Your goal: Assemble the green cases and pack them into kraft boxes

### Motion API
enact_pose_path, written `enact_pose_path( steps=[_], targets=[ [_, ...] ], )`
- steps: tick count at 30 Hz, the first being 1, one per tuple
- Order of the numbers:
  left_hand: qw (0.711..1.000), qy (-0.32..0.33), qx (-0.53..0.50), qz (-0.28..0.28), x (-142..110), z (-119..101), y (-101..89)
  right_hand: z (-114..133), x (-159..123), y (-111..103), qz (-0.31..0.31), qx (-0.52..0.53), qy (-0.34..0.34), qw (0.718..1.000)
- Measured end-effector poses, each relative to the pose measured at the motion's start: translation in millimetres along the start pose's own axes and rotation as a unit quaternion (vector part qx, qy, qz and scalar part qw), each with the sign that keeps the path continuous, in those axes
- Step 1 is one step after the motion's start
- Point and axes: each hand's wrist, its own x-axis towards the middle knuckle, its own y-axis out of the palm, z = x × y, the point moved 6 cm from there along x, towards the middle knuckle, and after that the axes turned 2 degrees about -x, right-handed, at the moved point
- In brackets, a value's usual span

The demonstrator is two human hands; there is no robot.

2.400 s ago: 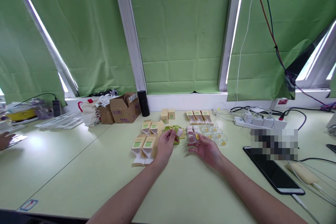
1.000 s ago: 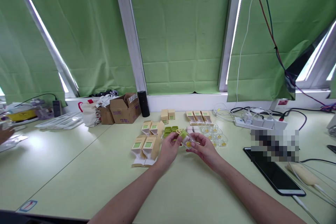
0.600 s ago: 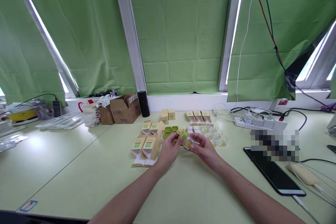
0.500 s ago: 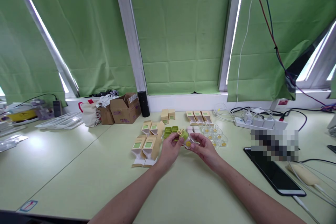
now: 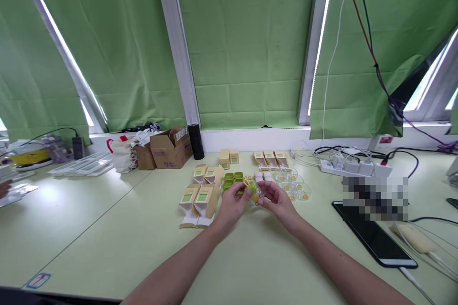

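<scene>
Both my hands hold one small clear container with a green cap (image 5: 252,186), a beige loop on top and a yellow mark on its clear part. My left hand (image 5: 232,205) pinches it at the green cap. On the clear lower part are the fingers of my right hand (image 5: 277,202), which hide much of it. Just behind my left hand sit several green square pieces (image 5: 229,182). Clear plastic cups with yellow marks (image 5: 298,186) stand in rows beyond my right hand. Open cardboard boxes with green windows (image 5: 202,198) lie left of my left hand.
More small boxes (image 5: 229,156) stand at the back, with further open ones (image 5: 272,159) to their right. A black cylinder (image 5: 195,141) and a brown carton (image 5: 171,148) are at back left. A phone (image 5: 375,236) and a power strip (image 5: 354,167) lie right. Another person's hand (image 5: 4,188) shows far left.
The capped container has turned slightly between my hands, its cap now more upright. Another person's hand has come into view at the left edge.
</scene>
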Motion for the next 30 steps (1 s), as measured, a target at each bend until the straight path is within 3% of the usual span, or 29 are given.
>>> enact_pose_path(
  steps=[11,21,30],
  targets=[
    [1.0,-0.01,0.02,-0.009,-1.2,4.5,-1.1,0.4,-5.0,12.4,0.047,0.017,-0.015,0.999],
    [0.996,0.045,0.064,0.036,-8.9,-5.9,6.4,10.1,-5.7,11.8,0.043,0.02,-0.049,0.998],
    [0.991,0.055,0.114,0.03,-7.9,-8.0,6.0,7.5,-0.4,6.4,0.033,-0.001,-0.056,0.998]
  ],
)
